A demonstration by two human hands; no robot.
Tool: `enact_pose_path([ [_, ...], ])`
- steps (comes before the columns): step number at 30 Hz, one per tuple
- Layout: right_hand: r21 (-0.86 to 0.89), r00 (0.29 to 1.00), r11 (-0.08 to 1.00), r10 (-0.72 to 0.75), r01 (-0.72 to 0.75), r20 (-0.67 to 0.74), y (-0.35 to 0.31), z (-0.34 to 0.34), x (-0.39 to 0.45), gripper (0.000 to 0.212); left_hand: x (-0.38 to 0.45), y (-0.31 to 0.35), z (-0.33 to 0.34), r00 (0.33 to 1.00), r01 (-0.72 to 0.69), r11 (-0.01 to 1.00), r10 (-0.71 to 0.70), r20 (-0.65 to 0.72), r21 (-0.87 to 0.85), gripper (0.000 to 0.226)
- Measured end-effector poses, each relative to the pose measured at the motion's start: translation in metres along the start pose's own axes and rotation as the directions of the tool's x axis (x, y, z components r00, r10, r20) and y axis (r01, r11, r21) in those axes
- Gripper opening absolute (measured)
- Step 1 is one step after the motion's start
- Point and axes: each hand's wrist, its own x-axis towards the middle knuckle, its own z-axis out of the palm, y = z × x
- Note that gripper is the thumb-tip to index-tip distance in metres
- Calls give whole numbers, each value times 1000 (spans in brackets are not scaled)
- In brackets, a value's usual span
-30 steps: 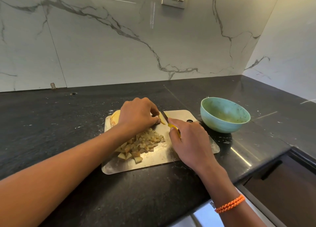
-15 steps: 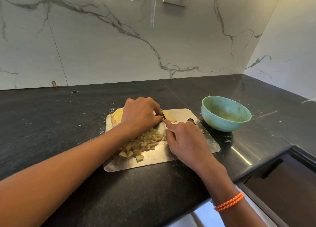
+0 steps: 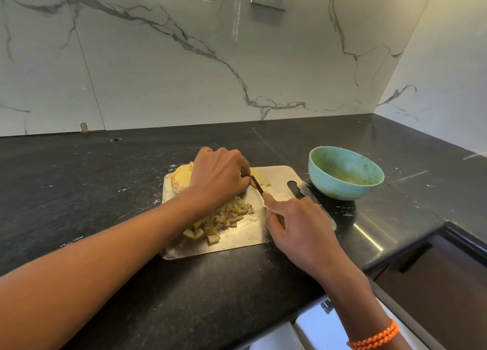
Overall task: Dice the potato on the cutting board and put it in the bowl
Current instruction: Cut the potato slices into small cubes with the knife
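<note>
— Both hands busy?
— Yes. My left hand [image 3: 220, 177] curls over the yellow potato piece [image 3: 181, 179]; my right hand [image 3: 295, 224] grips the knife [image 3: 257, 185].
— Edges?
— Pale diced cubes [image 3: 224, 219] sit mid steel cutting board [image 3: 237, 240]; the teal bowl [image 3: 345, 173] stands just beside its right corner.

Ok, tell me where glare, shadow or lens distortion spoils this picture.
Head view: glare streaks the black counter near its front edge and the steel cutting board; the backsplash shows a faint vertical reflection. The left hand hides most of the potato. Wide-angle bending curves the counter's back edge. The bowl stays sharp.
</note>
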Motion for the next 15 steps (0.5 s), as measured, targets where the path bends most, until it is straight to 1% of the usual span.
enact_pose_path([
  [4,-18,1000,1000,-8,8,-14,1,-4,-16,45,-1,-1,2,1000,11,1000,-11,-5,4,29],
  [12,-25,998,999,-24,22,-57,6,-8,-38,42,-4,2,0,1000,-10,1000,10,-14,5,27],
  [15,-25,998,999,-24,23,-60,6,-7,-37,41,-7,3,-2,994,-91,995,93,-57,36,20],
])
